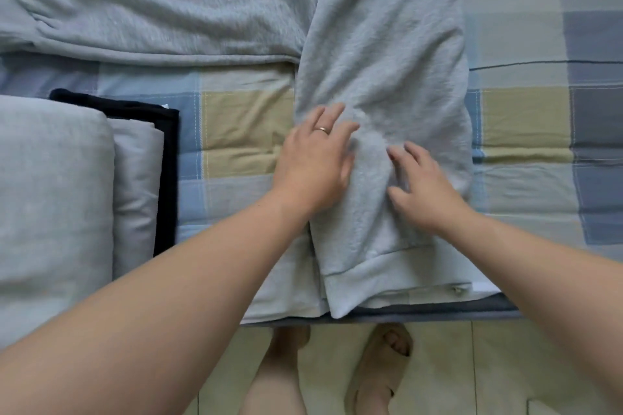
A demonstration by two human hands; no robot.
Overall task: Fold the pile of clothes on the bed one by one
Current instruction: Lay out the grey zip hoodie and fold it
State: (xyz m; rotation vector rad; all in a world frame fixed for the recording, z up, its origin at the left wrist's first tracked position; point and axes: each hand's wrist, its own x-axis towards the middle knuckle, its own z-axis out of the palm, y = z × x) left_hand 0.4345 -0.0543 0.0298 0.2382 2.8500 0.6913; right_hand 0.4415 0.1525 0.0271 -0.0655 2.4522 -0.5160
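On the checked bed [246,125], right in front of me, lies the grey garment [381,54], spread out. One long part of it runs toward me and ends in a ribbed cuff [387,274] at the near edge of the bed. Another bulky part stretches away to the left across the top of the view.

Both my hands lie side by side on the part that runs toward me. My left hand [313,165] lies flat on its left edge, fingers straight and close together, with a ring [323,129] on one finger. My right hand [424,189] presses down just beside it, fingers spread and only slightly bent. Neither hand grips any cloth. Between the two hands the fabric rises in a soft ridge.

To my left, well apart from the garment, three pieces are already folded. A thick grey folded piece [50,195] is at the edge of the view, a paler folded piece [138,185] touches it, and a black folded piece [168,158] shows as a rim beneath them. Below the bed edge I see the tiled floor [488,364] and a beige slipper [377,374] on my foot.
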